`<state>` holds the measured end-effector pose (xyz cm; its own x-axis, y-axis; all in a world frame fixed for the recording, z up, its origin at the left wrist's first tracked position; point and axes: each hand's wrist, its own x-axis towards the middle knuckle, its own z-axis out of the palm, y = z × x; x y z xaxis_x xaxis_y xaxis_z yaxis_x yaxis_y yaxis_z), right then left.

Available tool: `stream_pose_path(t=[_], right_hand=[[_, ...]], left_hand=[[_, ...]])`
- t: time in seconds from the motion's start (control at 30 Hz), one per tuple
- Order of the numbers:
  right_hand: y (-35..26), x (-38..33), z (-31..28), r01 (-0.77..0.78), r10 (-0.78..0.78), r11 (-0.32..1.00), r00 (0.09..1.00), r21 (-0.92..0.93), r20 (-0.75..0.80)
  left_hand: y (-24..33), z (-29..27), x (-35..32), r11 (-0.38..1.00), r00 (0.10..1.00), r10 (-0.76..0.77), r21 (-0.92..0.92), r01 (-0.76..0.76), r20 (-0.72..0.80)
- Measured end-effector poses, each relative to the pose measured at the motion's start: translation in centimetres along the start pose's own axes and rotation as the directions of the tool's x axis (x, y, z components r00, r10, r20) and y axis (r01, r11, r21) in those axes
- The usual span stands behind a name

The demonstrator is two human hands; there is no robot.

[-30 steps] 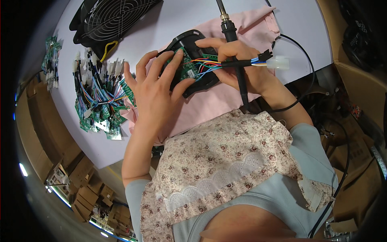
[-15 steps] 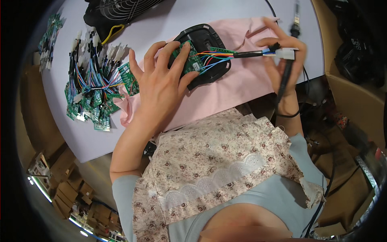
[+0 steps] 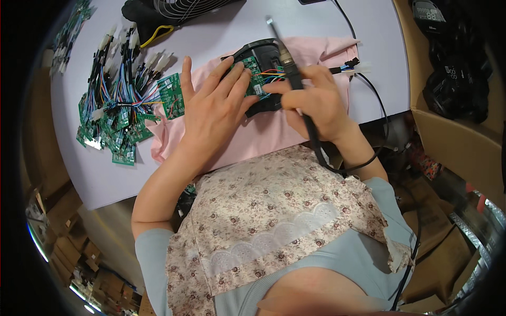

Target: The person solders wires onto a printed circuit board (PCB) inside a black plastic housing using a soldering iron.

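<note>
My left hand (image 3: 213, 105) lies with its fingers spread over a green circuit board (image 3: 254, 66), pressing it onto a black plastic housing (image 3: 263, 107). My right hand (image 3: 321, 108) is closed around a soldering iron (image 3: 293, 73), a slim black corded tool whose metal end points up and away from the board. Coloured wires (image 3: 273, 72) run from the board beneath my right hand. They come out beyond it as a black-sleeved cable with a white connector (image 3: 363, 68). A pink cloth (image 3: 237, 139) lies beneath the housing.
Left of the cloth is a heap of green boards with bundled wires (image 3: 118, 100). More wired boards (image 3: 71, 31) sit at the far left. A fan (image 3: 184, 8) stands at the back. A cardboard box (image 3: 458, 129) of black units is on the right. The iron's cord (image 3: 387, 124) loops beside my right arm.
My right hand has moved left from the connector to above the board's wires, letting the connector go while keeping the soldering iron. My left hand stays on the board.
</note>
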<state>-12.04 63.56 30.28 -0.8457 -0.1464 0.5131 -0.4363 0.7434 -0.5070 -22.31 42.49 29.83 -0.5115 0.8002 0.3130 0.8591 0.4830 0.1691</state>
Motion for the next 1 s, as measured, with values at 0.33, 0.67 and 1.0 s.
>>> stream_pose_path(t=[0.33, 0.67, 1.0], right_hand=[[0.9, -1.4, 0.8, 0.099, -0.092, 0.99, 0.993, -0.1, 0.076], [0.9, -1.9, 1.5, 0.098, -0.083, 0.984, 0.991, -0.148, 0.106], [1.4, -2.1, 1.2, 0.143, -0.129, 0.982, 0.985, -0.122, 0.119]], left_hand=[[0.1, -0.9, -0.2, 0.995, 0.994, 0.013, -0.097, -0.002, 0.113], [-0.5, -2.5, -0.8, 0.955, 0.963, 0.045, -0.294, 0.037, 0.267], [-0.8, -2.9, -1.4, 0.958, 0.933, 0.08, -0.286, 0.025, 0.351]])
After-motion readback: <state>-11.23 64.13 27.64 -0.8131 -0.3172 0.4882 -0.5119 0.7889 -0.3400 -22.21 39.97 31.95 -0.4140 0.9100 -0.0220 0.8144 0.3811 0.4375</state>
